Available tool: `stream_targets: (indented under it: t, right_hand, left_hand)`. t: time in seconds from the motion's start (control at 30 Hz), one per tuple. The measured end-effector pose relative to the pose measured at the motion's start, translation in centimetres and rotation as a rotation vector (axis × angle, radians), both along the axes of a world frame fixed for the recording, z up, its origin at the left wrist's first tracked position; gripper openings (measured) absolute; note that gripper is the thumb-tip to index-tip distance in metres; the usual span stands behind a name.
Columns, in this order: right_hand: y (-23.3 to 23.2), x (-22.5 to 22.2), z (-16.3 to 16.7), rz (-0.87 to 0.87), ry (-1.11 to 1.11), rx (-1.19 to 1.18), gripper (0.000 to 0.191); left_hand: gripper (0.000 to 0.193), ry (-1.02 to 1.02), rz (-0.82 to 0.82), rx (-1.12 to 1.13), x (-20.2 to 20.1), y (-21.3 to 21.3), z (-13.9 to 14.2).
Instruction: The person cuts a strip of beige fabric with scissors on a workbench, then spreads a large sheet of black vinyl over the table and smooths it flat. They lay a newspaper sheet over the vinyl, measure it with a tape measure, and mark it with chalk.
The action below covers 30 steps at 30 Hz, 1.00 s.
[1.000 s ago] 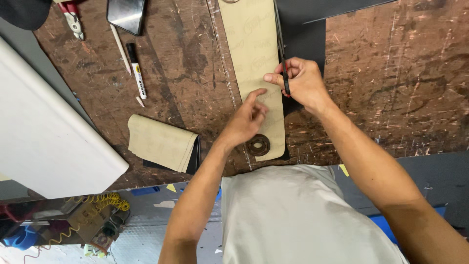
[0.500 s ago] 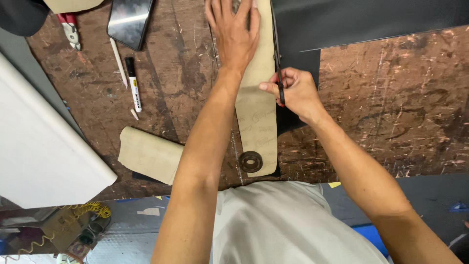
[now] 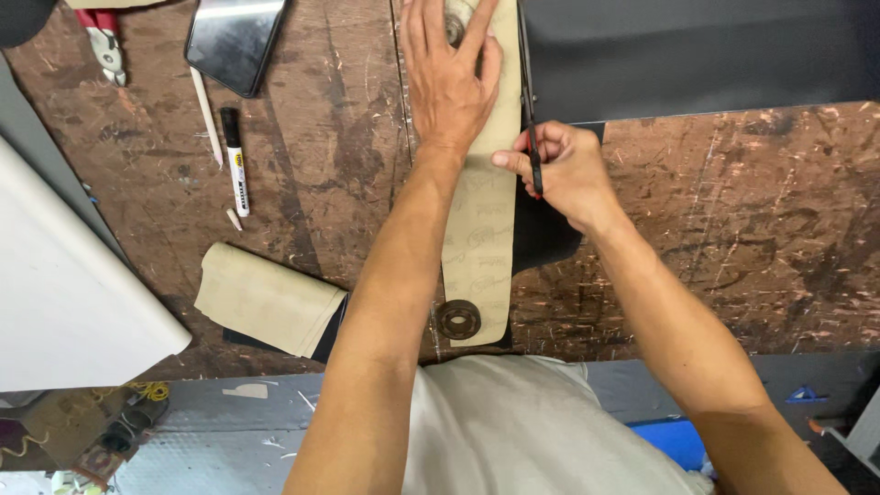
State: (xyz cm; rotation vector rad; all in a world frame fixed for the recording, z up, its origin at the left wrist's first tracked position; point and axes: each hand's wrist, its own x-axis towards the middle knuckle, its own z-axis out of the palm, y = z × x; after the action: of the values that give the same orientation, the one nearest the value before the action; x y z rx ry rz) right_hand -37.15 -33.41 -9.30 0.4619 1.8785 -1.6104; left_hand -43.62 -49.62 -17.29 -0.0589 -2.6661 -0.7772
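Note:
A long tan paper pattern strip (image 3: 481,243) lies lengthwise on black sheet material (image 3: 697,55) on the scarred brown workbench. My left hand (image 3: 449,78) presses flat on the far part of the strip, fingers spread. My right hand (image 3: 564,170) grips a thin black-handled tool (image 3: 533,151), held against the strip's right edge over the black material. A round metal weight (image 3: 457,319) rests on the near end of the strip. Another round weight shows partly under my left fingers at the top.
A folded tan piece over black material (image 3: 266,298) lies at the near left. A black-and-white marker (image 3: 235,160), a white pencil (image 3: 205,115), a dark phone (image 3: 236,41) and red-handled pliers (image 3: 105,41) sit at the far left. A white board (image 3: 64,293) leans at the left edge.
My left hand moved from the strip's near part up to its far end. My right hand with the tool shifted farther along the strip's right edge.

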Motion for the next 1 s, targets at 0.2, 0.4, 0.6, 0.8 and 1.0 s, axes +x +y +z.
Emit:
stream_targets:
  t: [0.2, 0.4, 0.6, 0.8, 1.0]
  right_hand:
    - [0.1, -0.7, -0.5, 0.008, 0.015, -0.036, 0.025]
    - [0.6, -0.9, -0.7, 0.017, 0.001, -0.069, 0.023]
    - [1.2, -1.1, -0.9, 0.033, -0.071, -0.114, 0.021]
    - [6.3, -5.4, -0.3, 0.244, -0.279, -0.037, 0.026]
    - [13.0, -17.3, 0.6, 0.829, -0.258, 0.4, 0.043]
  left_hand:
    - [0.044, -0.006, -0.004, -0.004, 0.0, 0.0, 0.0]
    - [0.045, 0.002, 0.011, 0.009, 0.0, 0.0, 0.4]
    - [0.047, -0.001, 0.003, -0.002, 0.1, -0.1, 0.8]
    - [0.048, -0.017, 0.001, -0.045, -0.2, -0.1, 1.3]
    - [0.042, 0.011, 0.014, -0.072, -0.6, 0.0, 1.7]
